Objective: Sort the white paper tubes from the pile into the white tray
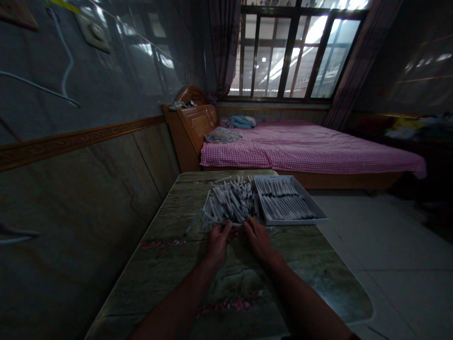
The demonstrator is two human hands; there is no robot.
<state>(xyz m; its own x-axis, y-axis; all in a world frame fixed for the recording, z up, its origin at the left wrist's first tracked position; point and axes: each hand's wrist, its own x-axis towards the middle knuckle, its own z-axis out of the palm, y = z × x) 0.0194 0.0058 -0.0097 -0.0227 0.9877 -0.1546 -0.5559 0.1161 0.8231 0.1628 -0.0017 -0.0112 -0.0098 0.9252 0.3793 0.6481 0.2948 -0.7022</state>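
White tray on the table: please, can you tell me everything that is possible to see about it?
The shallow rectangular tray has low white walls and looks like plastic or card. It lies flat at the far end of the table, and its right corner seems to pass the table edge. Inside, many thin white sticks lie side by side in neat rows. A loose pile of similar sticks lies against its left wall.

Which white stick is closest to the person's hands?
The white stick lying crosswise at the pile's front edge, by the left hand; the rest lie heaped behind or in the tray.
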